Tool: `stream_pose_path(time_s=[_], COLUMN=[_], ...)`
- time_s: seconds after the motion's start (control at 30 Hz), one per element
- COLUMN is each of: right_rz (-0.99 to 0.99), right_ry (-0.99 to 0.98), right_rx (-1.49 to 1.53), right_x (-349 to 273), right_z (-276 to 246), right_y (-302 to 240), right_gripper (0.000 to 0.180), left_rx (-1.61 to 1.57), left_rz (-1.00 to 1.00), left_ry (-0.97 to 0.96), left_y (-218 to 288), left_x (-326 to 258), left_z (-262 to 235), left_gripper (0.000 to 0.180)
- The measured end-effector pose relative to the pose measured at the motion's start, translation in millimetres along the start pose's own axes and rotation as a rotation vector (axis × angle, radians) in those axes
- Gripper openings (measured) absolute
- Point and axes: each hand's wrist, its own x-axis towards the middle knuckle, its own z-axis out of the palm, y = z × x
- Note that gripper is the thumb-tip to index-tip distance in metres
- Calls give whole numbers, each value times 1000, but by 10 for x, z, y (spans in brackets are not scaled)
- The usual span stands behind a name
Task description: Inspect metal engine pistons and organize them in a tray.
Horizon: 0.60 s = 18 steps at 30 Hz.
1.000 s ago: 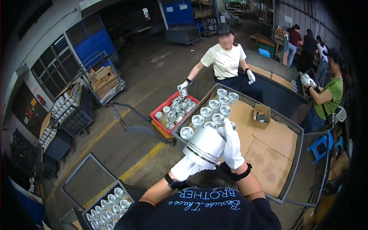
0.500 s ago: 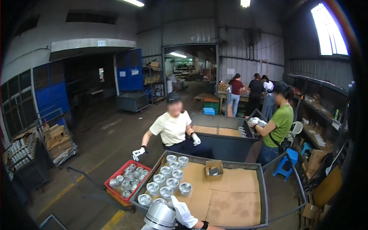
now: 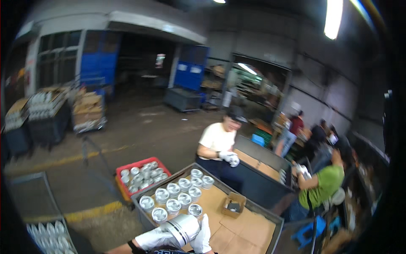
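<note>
At the frame's lower centre, your left hand and right hand (both white-gloved) hold a tilted silver piston between them. Similar pistons stand beyond it in the cardboard-lined cart, with a red crate to the left.

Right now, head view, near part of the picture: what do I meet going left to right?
Rows of silver parts at lower left → left gloved hand → large silver piston → right gloved hand → small cardboard box → blue stool.
</note>
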Motion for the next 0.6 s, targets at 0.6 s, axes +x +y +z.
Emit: stream_pose_path(time_s=[0.6], right_rz=[-79], right_ry=[181], right_rx=[-131], right_x=[-103], right_z=[-402], right_y=[1163], right_gripper=[47], left_rx=[-424], left_rz=[-179], left_ry=[-201], left_y=[112], left_x=[342], left_z=[-743], left_gripper=[52])
